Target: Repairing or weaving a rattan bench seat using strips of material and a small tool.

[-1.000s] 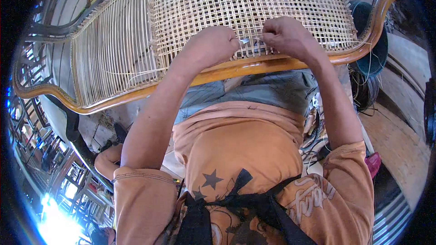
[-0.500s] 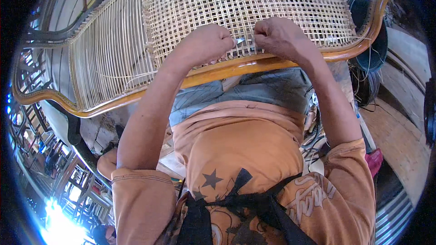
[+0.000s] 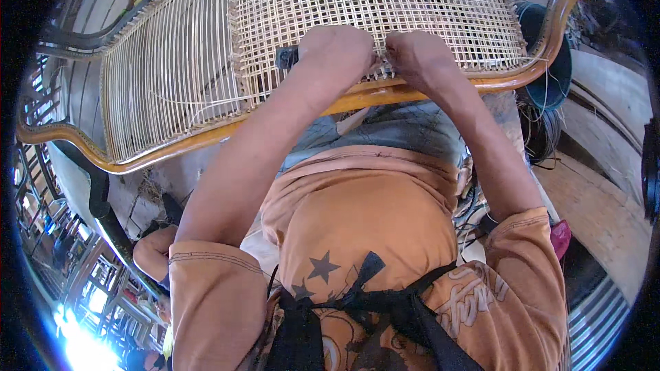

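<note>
A wooden frame (image 3: 375, 91) with a curved, varnished edge lies across my lap, strung with a woven cane panel (image 3: 412, 0) of open squares. My left hand (image 3: 337, 51) is a fist over the panel's near edge. The dark, blocky end of a tool handle (image 3: 287, 57) sticks out from its left side; the tool's tip is hidden. Close beside it, almost touching, my right hand (image 3: 421, 58) is closed at the same edge, knuckles up. Whatever its fingers pinch is hidden beneath them.
Left of the weave, a section of parallel cane strands (image 3: 165, 62) runs one way only, with a loose strand (image 3: 206, 104) lying across. A dark bucket (image 3: 550, 69) stands behind the frame's right end, near coiled dark strands (image 3: 540, 130). Another person's bent arm (image 3: 152, 254) shows at lower left.
My left hand has moved right, closer to the right hand, and turned; the handle end now shows, while the metal bit near its fingers is hidden. The view has shifted slightly.
</note>
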{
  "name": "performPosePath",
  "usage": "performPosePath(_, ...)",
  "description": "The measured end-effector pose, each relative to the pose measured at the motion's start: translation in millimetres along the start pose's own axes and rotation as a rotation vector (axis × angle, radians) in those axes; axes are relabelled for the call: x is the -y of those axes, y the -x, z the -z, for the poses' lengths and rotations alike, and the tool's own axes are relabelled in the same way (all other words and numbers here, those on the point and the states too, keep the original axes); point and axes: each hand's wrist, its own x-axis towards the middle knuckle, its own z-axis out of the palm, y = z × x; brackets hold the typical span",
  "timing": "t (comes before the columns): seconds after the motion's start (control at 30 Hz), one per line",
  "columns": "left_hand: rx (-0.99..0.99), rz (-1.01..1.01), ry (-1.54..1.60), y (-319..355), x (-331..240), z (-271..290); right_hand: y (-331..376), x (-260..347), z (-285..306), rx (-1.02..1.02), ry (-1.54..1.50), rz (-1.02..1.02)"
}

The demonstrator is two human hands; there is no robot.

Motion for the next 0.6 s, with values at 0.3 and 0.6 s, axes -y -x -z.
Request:
performPosePath(0.3, -0.006, 0.128, -0.038, 36.8, 37.8, 6.2, 0.8, -7.3, -19.7, -0.362, -0.137, 0.291)
performPosePath(0.6, -0.116, 0.067, -0.012, 46.2, 33.3, 23.1, 2.5, 16.5, 11.3, -0.207, -0.335, 0.081)
